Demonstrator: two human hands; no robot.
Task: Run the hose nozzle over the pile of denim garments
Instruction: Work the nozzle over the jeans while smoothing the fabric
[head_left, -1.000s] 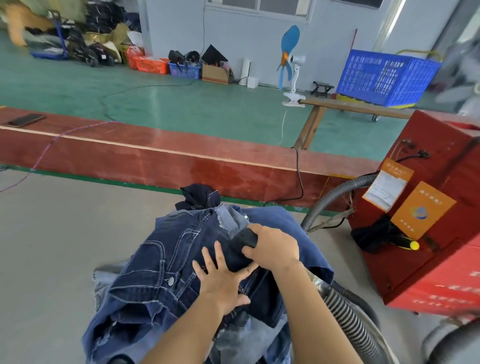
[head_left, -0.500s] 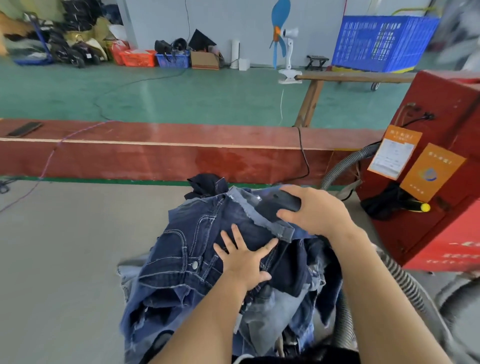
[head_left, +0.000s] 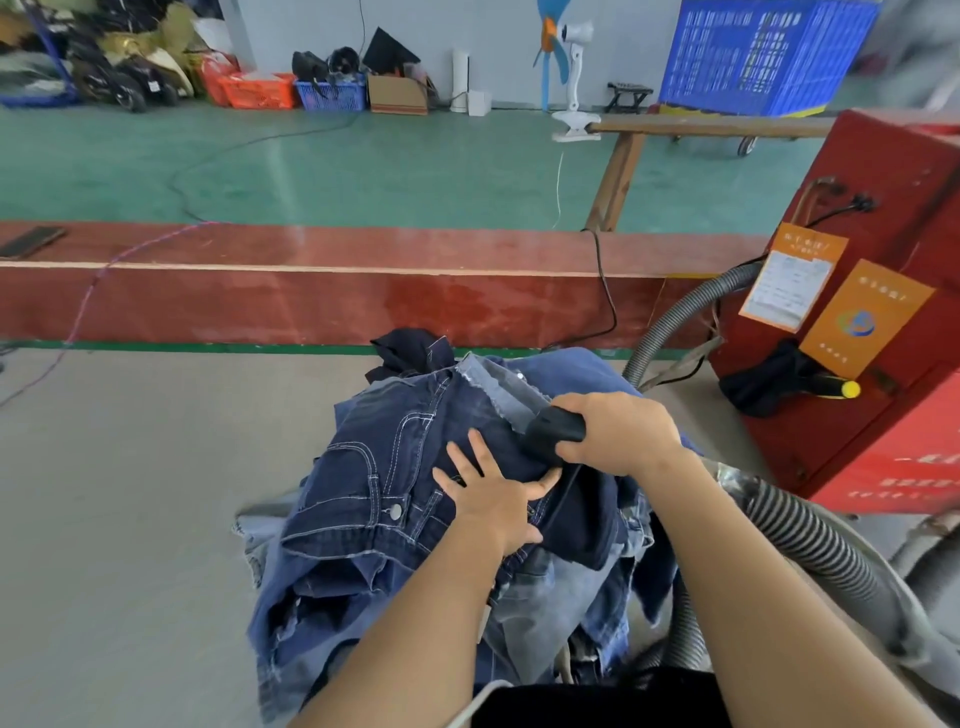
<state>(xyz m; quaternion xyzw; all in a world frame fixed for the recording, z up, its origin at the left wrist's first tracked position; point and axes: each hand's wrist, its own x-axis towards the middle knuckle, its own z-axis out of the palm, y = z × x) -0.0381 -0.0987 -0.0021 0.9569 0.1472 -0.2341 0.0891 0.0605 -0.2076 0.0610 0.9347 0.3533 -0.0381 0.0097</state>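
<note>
A pile of denim garments (head_left: 395, 499), dark and light blue, lies on the grey worktable right in front of me. My left hand (head_left: 493, 493) rests flat on the top dark jeans with its fingers spread. My right hand (head_left: 618, 434) grips the black hose nozzle (head_left: 550, 434), whose tip presses on the denim just beside my left hand's fingers. The grey ribbed hose (head_left: 810, 540) runs back along my right forearm.
A red machine (head_left: 883, 322) with orange labels stands at the right, and a second grey hose (head_left: 675, 322) enters it. A red board edge (head_left: 311, 301) bounds the grey table (head_left: 114, 519) at the back. Green floor, crates and a fan lie beyond.
My right hand has drawn the nozzle from the pile's far top back toward me and to the left, close beside my left hand. The left hand stays pressed on the jeans.
</note>
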